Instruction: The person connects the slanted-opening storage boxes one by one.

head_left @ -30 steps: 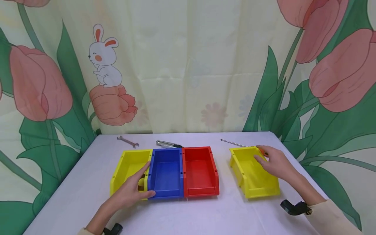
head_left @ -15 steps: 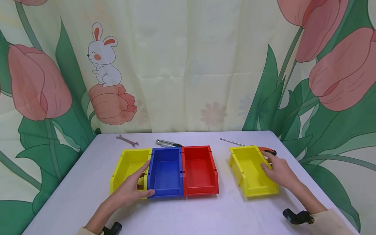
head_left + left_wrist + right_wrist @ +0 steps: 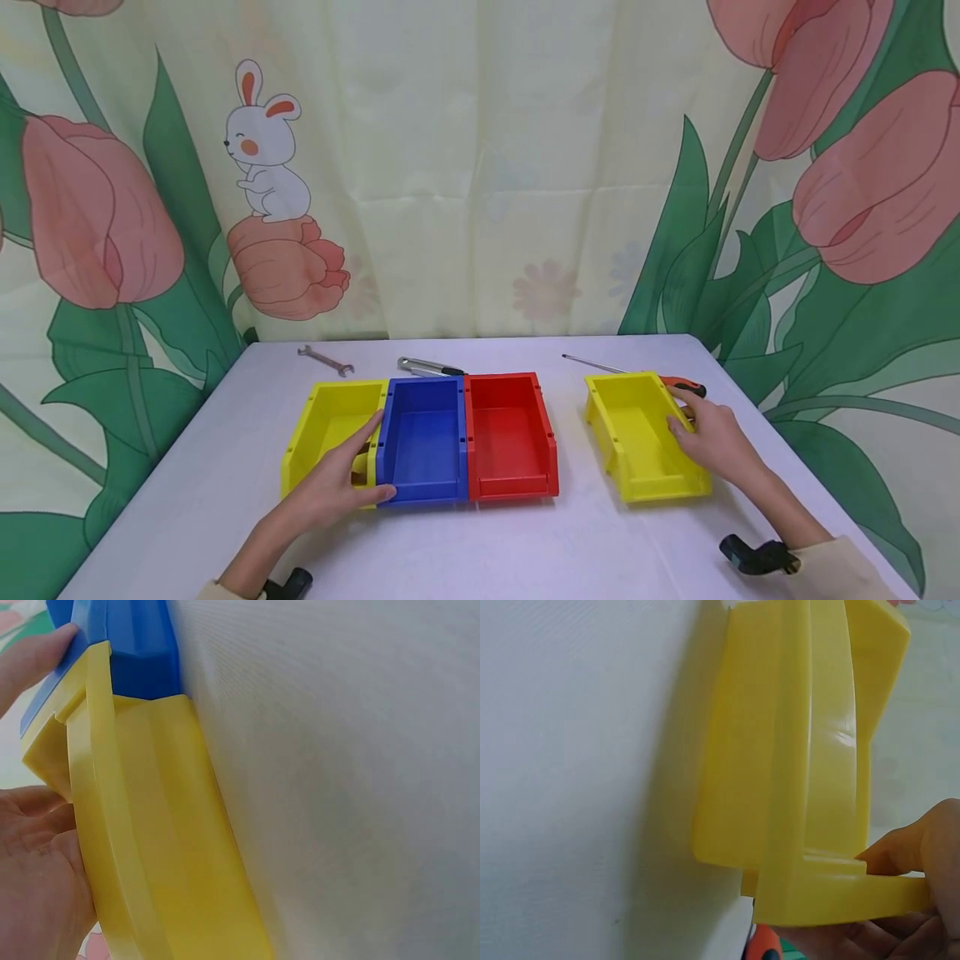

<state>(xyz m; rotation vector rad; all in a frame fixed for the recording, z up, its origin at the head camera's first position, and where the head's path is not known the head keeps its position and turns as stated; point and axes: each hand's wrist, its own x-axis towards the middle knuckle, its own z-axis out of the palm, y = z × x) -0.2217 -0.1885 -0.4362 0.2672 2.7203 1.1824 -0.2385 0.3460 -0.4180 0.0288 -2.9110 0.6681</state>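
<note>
In the head view my left hand (image 3: 333, 479) lies over the right side of the left yellow bin (image 3: 322, 408). Its index finger rests along the edge shared with the blue bin (image 3: 422, 442), and its thumb touches the blue bin's front corner. The left wrist view shows other fingers partly hidden behind the yellow wall (image 3: 142, 825). Farther right, my right hand (image 3: 716, 437) grips the right side wall of a second yellow bin (image 3: 648, 450). Its thumb is inside and its fingers are outside, under the rim, as the right wrist view shows this bin (image 3: 802, 765).
A red bin (image 3: 510, 442) stands against the blue one. Behind the bins lie a wrench (image 3: 326, 360) and a metal-bodied tool with a dark end (image 3: 429, 367). An orange-and-black-handled screwdriver (image 3: 596, 364) lies partly hidden behind the right yellow bin. A patterned curtain hangs behind the table (image 3: 570, 533).
My right hand has shifted slightly right and down, from the back rim of the right yellow bin to its right side wall, uncovering the screwdriver handle. The left hand has stayed in place.
</note>
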